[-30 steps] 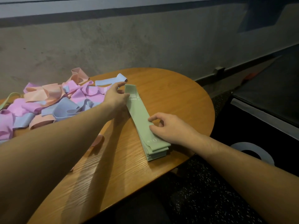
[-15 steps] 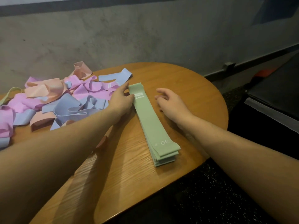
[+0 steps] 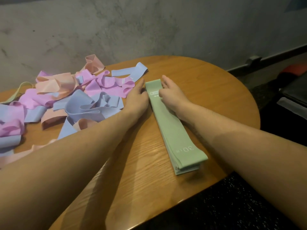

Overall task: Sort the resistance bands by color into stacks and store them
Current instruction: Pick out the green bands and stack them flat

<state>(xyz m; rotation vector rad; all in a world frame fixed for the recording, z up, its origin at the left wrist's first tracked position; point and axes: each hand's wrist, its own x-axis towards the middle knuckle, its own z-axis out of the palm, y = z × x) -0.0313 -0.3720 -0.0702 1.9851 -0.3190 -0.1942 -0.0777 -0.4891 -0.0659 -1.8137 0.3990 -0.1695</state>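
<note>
Table: a rounded wooden top (image 3: 207,83) with a visible grain, warm orange-brown, its curved edge running along the right and near sides.
Wall: grey, mottled concrete (image 3: 149,27) right behind the table.
Skirting: a dark strip (image 3: 272,61) at the wall's foot, sloping up to the right, with a small grey fitting (image 3: 253,60) on it.
Floor: dark speckled surface (image 3: 232,205) below the table's near edge.
Far right: a red-orange shape (image 3: 294,70) low by the wall, too blurred to identify.

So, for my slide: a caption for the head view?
Both hands square the green band stack beside unsorted bands.
</note>
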